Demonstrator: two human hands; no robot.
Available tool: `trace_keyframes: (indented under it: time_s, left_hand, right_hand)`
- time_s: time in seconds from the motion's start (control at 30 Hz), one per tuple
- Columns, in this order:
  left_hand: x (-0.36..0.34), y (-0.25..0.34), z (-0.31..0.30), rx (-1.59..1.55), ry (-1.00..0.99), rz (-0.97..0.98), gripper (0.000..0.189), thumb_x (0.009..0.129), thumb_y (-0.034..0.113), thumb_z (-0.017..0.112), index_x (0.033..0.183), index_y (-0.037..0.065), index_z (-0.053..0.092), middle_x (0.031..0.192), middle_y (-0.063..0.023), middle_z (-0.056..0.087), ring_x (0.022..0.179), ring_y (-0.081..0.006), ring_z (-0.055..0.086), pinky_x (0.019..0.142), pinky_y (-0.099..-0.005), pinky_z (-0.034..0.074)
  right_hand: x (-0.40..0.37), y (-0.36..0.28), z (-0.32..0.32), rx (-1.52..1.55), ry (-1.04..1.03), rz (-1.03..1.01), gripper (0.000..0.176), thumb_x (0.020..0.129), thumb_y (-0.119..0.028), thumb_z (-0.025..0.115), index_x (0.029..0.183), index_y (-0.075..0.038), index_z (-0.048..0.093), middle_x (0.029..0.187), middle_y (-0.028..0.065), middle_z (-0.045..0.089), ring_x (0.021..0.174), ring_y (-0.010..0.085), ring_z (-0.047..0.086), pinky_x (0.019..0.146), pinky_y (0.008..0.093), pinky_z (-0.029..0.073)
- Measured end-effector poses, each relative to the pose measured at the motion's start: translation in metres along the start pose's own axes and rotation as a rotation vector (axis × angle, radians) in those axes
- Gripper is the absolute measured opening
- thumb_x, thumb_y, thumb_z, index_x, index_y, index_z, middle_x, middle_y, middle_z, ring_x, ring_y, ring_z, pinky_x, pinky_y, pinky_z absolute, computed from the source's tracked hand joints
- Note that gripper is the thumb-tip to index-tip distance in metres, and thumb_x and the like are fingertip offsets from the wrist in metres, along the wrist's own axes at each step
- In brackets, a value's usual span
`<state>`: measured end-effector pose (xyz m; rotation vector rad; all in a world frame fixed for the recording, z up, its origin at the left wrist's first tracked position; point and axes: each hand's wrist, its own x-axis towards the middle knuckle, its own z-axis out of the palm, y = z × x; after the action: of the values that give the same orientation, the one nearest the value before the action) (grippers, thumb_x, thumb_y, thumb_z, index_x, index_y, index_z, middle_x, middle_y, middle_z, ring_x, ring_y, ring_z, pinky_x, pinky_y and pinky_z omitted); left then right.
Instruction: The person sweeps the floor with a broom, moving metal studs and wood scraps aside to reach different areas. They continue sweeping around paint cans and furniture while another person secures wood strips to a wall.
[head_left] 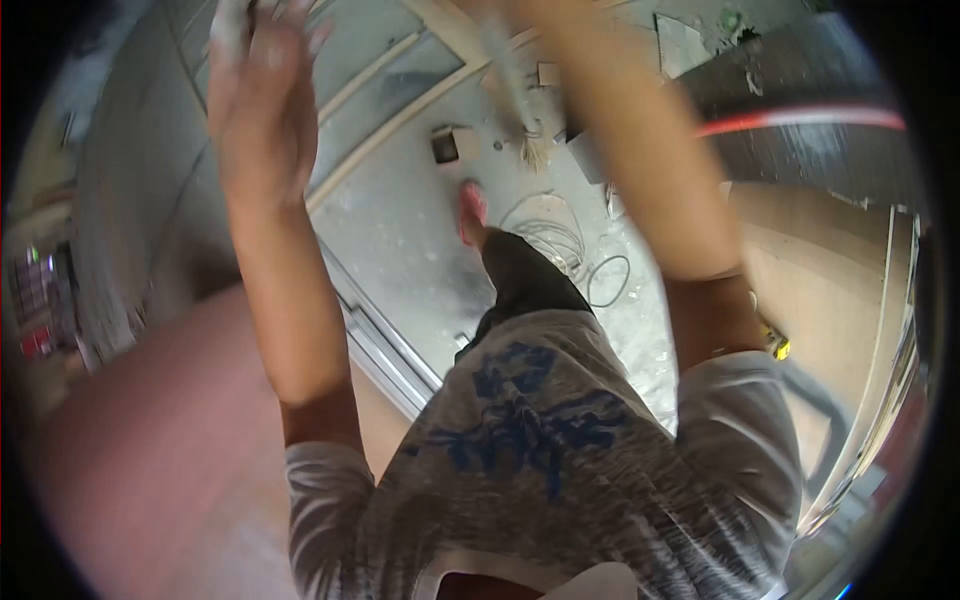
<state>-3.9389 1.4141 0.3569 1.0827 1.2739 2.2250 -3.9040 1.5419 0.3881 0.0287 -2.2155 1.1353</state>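
Observation:
My left hand is raised at the upper left, blurred by motion, its fingertips cut off by the top edge. A whitish patch shows on or beside its fingers; what it is, I cannot tell. My right forearm reaches up to the top edge, where my right hand is smeared and mostly out of frame. Left of that forearm, a blurred pale shaft runs down to straw-like bristles over the floor. The dark curved panel lies beside my left hand.
On the grey floor are a small open box and a coil of cable. Wooden strips form a frame ahead. Metal profiles lie left of my body. A brown board and a yellow tool are at right.

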Motion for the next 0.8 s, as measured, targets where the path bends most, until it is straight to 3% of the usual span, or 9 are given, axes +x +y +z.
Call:
trace_keyframes:
  time_s: [0.1,0.2,0.23,0.3,0.33,0.4,0.47,0.63,0.8]
  left_hand:
    - [0.020,-0.020,-0.049,0.369,0.113,-0.114,0.045,0.086,0.027,0.054,0.121,0.002,0.045,0.104,-0.0158,0.056,0.109,-0.0276,0.047,0.099,-0.0421,0.030]
    - [0.032,-0.009,-0.096,0.239,0.316,-0.186,0.028,0.084,0.020,0.057,0.103,0.001,0.052,0.095,-0.0113,0.056,0.099,-0.0277,0.051,0.096,-0.0483,0.032]
    - [0.038,0.001,-0.112,0.164,0.332,-0.187,0.023,0.084,0.021,0.057,0.098,0.003,0.052,0.085,-0.0074,0.052,0.091,-0.0246,0.052,0.093,-0.0469,0.034]
    - [0.051,0.011,-0.136,0.010,0.286,-0.180,0.018,0.084,0.023,0.056,0.092,0.008,0.050,0.068,-0.0018,0.043,0.075,-0.0188,0.050,0.084,-0.0422,0.038]
    - [0.058,0.014,-0.141,-0.050,0.211,-0.201,0.017,0.084,0.023,0.056,0.091,0.010,0.048,0.063,0.0001,0.038,0.067,-0.0160,0.047,0.078,-0.0388,0.039]
    - [0.068,0.011,-0.150,0.011,0.080,-0.286,0.008,0.084,0.020,0.053,0.087,0.012,0.051,0.063,0.0025,0.032,0.061,-0.0123,0.037,0.070,-0.0342,0.033]
    - [0.085,0.000,-0.172,-0.035,0.083,-0.330,0.019,0.079,0.020,0.059,0.077,0.012,0.041,0.061,0.0021,0.032,0.060,-0.0123,0.036,0.066,-0.0330,0.032]
    - [0.120,-0.099,-0.220,0.191,-0.110,-0.332,0.027,0.076,0.014,0.064,0.071,0.011,0.037,0.066,-0.0049,0.045,0.066,-0.0179,0.047,0.080,-0.0397,0.042]
    - [0.214,-0.183,-0.230,0.009,-0.513,-0.360,0.030,0.071,0.002,0.064,0.078,0.010,0.036,0.078,-0.0061,0.048,0.100,-0.0291,0.052,0.091,-0.0441,0.036]
  right_hand:
    - [-0.017,0.053,0.083,0.010,0.234,0.028,0.043,0.071,-0.011,0.064,0.106,0.002,0.042,0.086,0.0165,0.055,0.079,0.0312,0.055,0.073,0.0369,0.045]
    - [-0.075,0.099,0.137,0.196,0.220,0.087,0.070,0.065,-0.018,0.070,0.124,-0.004,0.034,0.118,0.0198,0.042,0.111,0.0376,0.039,0.090,0.0446,0.034]
    - [-0.116,0.126,0.164,0.376,0.188,0.380,0.076,0.070,-0.017,0.069,0.133,-0.005,0.027,0.128,0.0206,0.034,0.121,0.0314,0.031,0.100,0.0410,0.025]
    - [-0.147,0.160,0.178,1.149,0.426,1.641,0.082,0.076,-0.043,0.062,0.138,-0.011,0.020,0.138,0.0181,0.021,0.130,0.0326,0.018,0.104,0.0438,0.020]
    - [-0.122,0.157,0.162,1.456,0.824,2.220,0.089,0.075,-0.054,0.057,0.139,-0.012,0.012,0.136,0.0228,0.023,0.126,0.0388,0.023,0.101,0.0475,0.025]
    - [-0.166,0.217,0.214,2.157,0.825,1.787,0.092,0.078,-0.050,0.056,0.138,-0.008,0.001,0.125,0.0278,0.029,0.107,0.0417,0.043,0.090,0.0504,0.038]
    - [-0.104,0.261,0.235,1.555,1.105,1.885,0.070,0.082,-0.039,0.056,0.132,-0.001,0.025,0.110,0.0227,0.042,0.093,0.0318,0.050,0.078,0.0450,0.046]
    - [-0.077,0.466,0.260,0.646,0.947,1.612,0.017,0.080,-0.018,0.052,0.083,-0.001,0.058,0.073,0.0134,0.059,0.067,0.0230,0.056,0.062,0.0378,0.044]
    - [-0.048,0.518,0.151,0.990,1.388,1.249,0.022,0.073,-0.017,0.060,0.089,-0.002,0.056,0.080,0.0160,0.058,0.071,0.0288,0.059,0.060,0.0398,0.049]
